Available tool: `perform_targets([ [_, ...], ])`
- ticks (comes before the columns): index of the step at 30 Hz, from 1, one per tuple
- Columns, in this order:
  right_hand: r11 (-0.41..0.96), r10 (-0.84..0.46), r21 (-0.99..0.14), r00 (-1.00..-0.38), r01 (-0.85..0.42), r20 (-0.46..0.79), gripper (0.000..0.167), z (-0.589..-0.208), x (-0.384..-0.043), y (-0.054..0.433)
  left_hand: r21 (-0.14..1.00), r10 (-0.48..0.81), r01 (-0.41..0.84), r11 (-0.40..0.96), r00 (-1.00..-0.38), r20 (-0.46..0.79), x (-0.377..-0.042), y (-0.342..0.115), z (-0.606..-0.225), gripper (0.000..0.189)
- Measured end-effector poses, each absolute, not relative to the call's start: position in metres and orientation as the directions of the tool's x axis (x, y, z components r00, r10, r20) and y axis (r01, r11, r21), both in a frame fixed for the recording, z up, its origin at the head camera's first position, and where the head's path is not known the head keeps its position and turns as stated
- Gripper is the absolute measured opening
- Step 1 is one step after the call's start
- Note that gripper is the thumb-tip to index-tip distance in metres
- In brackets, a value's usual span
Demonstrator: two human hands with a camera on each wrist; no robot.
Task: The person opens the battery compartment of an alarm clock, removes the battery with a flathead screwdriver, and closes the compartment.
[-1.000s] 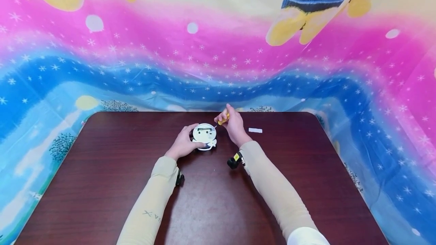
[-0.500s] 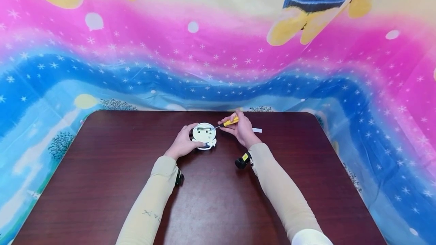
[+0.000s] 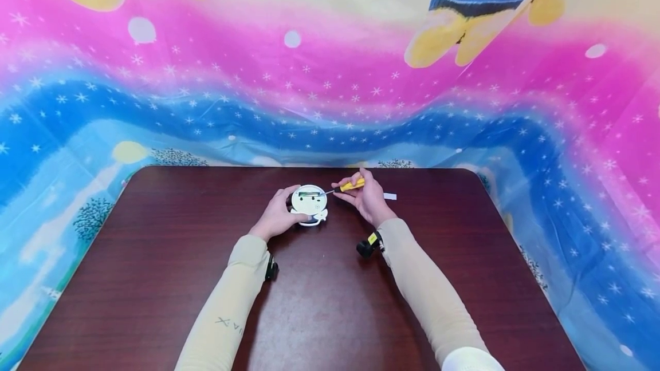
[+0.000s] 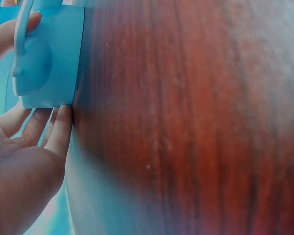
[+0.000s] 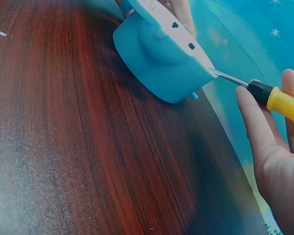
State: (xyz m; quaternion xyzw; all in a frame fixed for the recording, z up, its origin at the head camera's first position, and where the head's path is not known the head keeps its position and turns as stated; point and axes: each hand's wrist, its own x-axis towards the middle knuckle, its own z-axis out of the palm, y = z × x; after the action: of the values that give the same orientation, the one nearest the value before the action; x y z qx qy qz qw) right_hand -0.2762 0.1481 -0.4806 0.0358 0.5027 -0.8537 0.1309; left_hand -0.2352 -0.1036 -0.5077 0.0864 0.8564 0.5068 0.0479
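Note:
A small round plastic case (image 3: 311, 206) rests on the table, its pale back facing up with a dark slot and several small holes. In the wrist views its side wall (image 5: 154, 61) looks light blue, with a rounded bulge. My left hand (image 3: 273, 214) grips the case from the left, thumb over the near edge and fingers around the far side. In my right hand (image 3: 370, 199) is a screwdriver (image 3: 353, 185) with a yellow and black handle. It slants leftward, and its metal shaft (image 5: 231, 78) reaches the rim of the pale back.
A small white strip (image 3: 391, 196) lies on the dark wooden table (image 3: 319, 314), partly behind the right hand. A printed cloth (image 3: 289, 85) hangs along the table's back and sides. Both wrists wear small black cameras, the right one (image 3: 367, 246) close over the wood.
The right hand has shifted right and turned, so the screwdriver lies flatter with more of its handle showing; over the last half second it barely moved. The left hand and case stayed put.

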Motion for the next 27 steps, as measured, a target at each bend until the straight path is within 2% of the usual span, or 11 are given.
perform_targets([
  [14, -0.526, -0.187, -0.794, -0.952, 0.306, -0.243, 0.041, -0.489, -0.281, 0.146, 0.864, 0.186, 0.093, 0.495, -0.983, -0.001, -0.235, -0.106, -0.506, 0.085],
  [18, -0.49, -0.206, -0.81, -0.946, 0.321, -0.25, 0.047, -0.489, -0.278, 0.14, 0.864, 0.192, 0.091, 0.494, -0.981, -0.007, -0.235, -0.105, -0.506, 0.086],
  [22, -0.448, -0.203, -0.855, -0.961, 0.261, -0.187, 0.053, -0.479, -0.278, 0.129, 0.864, 0.205, 0.101, 0.494, -0.979, -0.003, -0.235, -0.103, -0.507, 0.087],
  [27, -0.415, -0.119, -0.896, -0.986, 0.158, -0.119, 0.058, -0.464, -0.283, 0.122, 0.858, 0.195, 0.099, 0.503, -0.981, -0.002, -0.235, -0.104, -0.505, 0.087],
])
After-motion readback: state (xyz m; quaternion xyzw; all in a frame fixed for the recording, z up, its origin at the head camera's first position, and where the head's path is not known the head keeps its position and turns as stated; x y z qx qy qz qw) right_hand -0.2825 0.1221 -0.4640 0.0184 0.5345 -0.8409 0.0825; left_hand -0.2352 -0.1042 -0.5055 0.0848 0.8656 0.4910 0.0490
